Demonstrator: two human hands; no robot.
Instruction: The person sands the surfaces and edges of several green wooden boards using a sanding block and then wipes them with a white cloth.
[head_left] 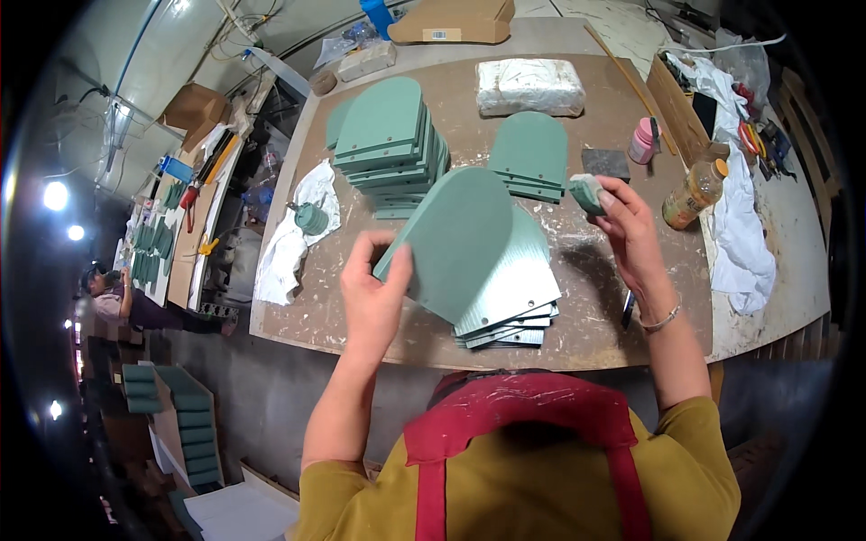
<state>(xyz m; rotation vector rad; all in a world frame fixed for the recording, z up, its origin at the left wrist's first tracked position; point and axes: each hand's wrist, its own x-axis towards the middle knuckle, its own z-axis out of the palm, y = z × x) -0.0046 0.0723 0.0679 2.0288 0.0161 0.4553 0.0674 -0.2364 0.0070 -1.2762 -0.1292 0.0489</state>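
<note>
My left hand (375, 298) grips the edge of a green round-ended panel (474, 239), tilted above the table. Beneath it lies a stack of panels (519, 302) with shiny ribbed faces and small holes near their straight ends. My right hand (627, 225), raised to the right of the panel and apart from it, pinches a small green lump with a whitish top (586, 193); its exact kind I cannot make out. Farther back stand a tall stack of green panels (383, 117) on the left and a lower stack (530, 149) on the right.
On the brown tabletop (298, 316) are a white cloth (311, 185) with a small green container (311, 218), a white wrapped block (530, 87), a dark flat plate (606, 163), a pink bottle (643, 141) and a drink bottle (695, 194). Another person (135, 298) stands far left.
</note>
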